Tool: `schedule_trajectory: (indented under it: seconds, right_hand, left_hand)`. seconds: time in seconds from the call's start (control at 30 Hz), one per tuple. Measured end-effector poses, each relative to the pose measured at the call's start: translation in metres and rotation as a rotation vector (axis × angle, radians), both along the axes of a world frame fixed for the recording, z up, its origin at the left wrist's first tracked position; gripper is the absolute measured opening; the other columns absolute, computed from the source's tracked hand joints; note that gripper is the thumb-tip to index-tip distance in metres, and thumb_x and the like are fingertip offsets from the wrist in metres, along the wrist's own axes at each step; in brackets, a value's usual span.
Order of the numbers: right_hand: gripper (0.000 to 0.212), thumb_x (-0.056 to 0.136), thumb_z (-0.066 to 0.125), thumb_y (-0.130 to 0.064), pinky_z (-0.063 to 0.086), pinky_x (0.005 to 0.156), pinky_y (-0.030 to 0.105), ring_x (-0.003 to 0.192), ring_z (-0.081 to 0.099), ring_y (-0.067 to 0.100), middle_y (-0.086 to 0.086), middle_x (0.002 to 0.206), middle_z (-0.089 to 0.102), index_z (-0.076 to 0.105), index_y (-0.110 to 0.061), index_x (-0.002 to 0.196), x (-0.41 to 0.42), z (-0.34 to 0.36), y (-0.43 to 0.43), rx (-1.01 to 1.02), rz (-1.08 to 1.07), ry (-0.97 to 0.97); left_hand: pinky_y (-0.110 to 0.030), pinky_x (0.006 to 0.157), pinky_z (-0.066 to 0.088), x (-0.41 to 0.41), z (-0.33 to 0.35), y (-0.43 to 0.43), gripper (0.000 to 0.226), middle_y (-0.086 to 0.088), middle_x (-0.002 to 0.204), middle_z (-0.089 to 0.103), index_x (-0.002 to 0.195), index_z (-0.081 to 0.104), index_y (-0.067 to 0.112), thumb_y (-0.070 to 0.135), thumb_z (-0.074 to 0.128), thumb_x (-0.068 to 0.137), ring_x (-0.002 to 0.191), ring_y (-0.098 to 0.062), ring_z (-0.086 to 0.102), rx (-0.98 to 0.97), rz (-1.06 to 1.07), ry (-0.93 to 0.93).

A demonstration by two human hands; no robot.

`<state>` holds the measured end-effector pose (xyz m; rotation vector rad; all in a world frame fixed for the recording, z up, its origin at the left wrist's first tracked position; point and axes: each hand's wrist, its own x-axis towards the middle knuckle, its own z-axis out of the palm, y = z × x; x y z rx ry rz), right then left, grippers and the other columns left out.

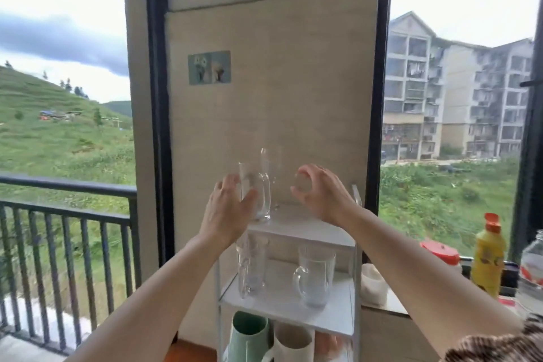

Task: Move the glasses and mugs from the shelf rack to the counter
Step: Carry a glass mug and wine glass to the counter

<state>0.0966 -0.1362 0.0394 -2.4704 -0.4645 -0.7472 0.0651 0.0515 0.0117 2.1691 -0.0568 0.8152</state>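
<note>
A white shelf rack (302, 231) stands against the wall panel. On its top shelf are a clear glass mug (260, 194) with a handle and a taller glass (270, 161) behind it. My left hand (226, 209) is at the mug's left side, fingers apart and thumb across its front. My right hand (323, 191) is raised over the top shelf, fingers curled around a small clear glass (302, 182). The middle shelf holds a tall glass (249, 270) and a handled glass mug (316, 276). A green mug (248, 335) and a cream mug (293, 344) sit on the bottom shelf.
The counter (390, 306) runs to the right of the rack, carrying a white cup (373, 285), a red-lidded jar (440, 253), a yellow bottle (487, 261) and a glass jar (533, 270). A black balcony railing (64, 214) is on the left behind the window.
</note>
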Motion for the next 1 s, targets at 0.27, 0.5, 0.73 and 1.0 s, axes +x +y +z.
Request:
schedule_trajectory:
  seconds: [0.27, 0.5, 0.73, 1.0]
  right_hand:
    - [0.050, 0.090, 0.058, -0.036, 0.040, 0.096, 0.031, 0.122, 0.053, 0.027, 0.010, 0.132, 0.058, 0.053, -0.008, 0.131, 0.081, 0.017, 0.035, 0.194, -0.089, 0.127]
    - [0.033, 0.087, 0.060, -0.048, 0.038, 0.060, 0.028, 0.064, 0.046, 0.015, 0.003, 0.072, 0.048, 0.054, -0.017, 0.076, 0.126, 0.029, 0.052, 0.445, -0.048, 0.291]
    - [0.051, 0.070, 0.074, -0.054, 0.057, 0.081, 0.043, 0.084, 0.063, 0.026, 0.011, 0.089, 0.061, 0.058, -0.014, 0.096, 0.140, 0.024, 0.059, 0.631, 0.131, 0.433]
    - [0.048, 0.069, 0.080, -0.042, 0.054, 0.089, 0.053, 0.094, 0.066, 0.033, 0.013, 0.093, 0.059, 0.056, -0.010, 0.096, 0.129, 0.019, 0.062, 0.816, 0.164, 0.382]
  left_hand:
    - [-0.035, 0.104, 0.036, 0.062, 0.006, 0.014, 0.071, -0.008, 0.137, 0.050, 0.144, 0.031, 0.013, 0.049, 0.054, 0.087, 0.126, -0.024, 0.047, -0.151, -0.127, 0.011]
    - [-0.030, 0.085, 0.045, 0.091, 0.015, 0.027, 0.089, -0.003, 0.121, 0.062, 0.140, 0.036, 0.021, 0.044, 0.069, 0.060, 0.098, -0.016, 0.060, -0.389, -0.395, 0.114]
    - [-0.033, 0.094, 0.047, 0.104, 0.012, 0.034, 0.081, -0.008, 0.120, 0.060, 0.136, 0.039, 0.020, 0.019, 0.083, 0.069, 0.109, -0.020, 0.061, -0.374, -0.535, 0.179]
    - [-0.028, 0.087, 0.049, 0.103, 0.006, 0.031, 0.078, 0.006, 0.113, 0.062, 0.128, 0.052, 0.017, 0.032, 0.087, 0.060, 0.101, -0.012, 0.064, -0.366, -0.429, 0.109]
